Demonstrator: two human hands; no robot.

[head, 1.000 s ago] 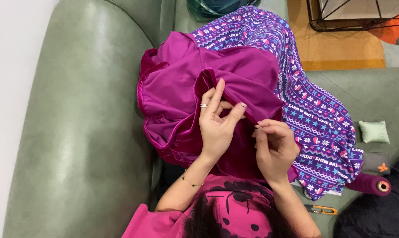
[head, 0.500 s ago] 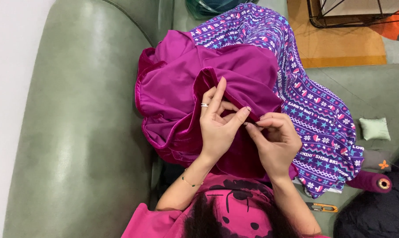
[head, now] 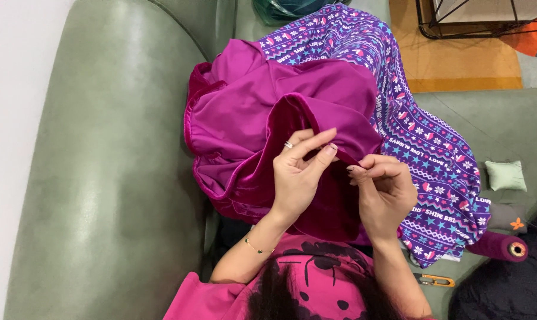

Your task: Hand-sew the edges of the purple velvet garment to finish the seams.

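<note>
A green sofa [head: 102, 178] is seen on the left, and the person is sitting on it. A big heap of magenta cloth [head: 251, 118] is spread over the lap. It is shiny and has a soft velvet edge.

The folded edge of the cloth [head: 339, 155] is the thing being worked on. It is found in the middle, right between the two hands. It runs in a curved line from the upper left down to the lower right.

The left hand [head: 298, 178] is placed just to the left of that edge. Its fingers are stretched out and pressed on the cloth, and the edge is pinched under the fingertips. A ring is worn on one finger.

The right hand [head: 384, 189] is placed just to the right of the edge. Its thumb and fingers are squeezed together on the fold. Something very thin may be held there too, but it cannot be told. Both hands are touching the edge, so neither one is farther away.

A purple patterned fabric [head: 422, 142] is lying under the magenta cloth, farther right. A small pale cushion [head: 505, 175] is seen on the sofa near it. A magenta thread spool [head: 499, 246] and little snips [head: 435, 280] are lying low on the right.
</note>
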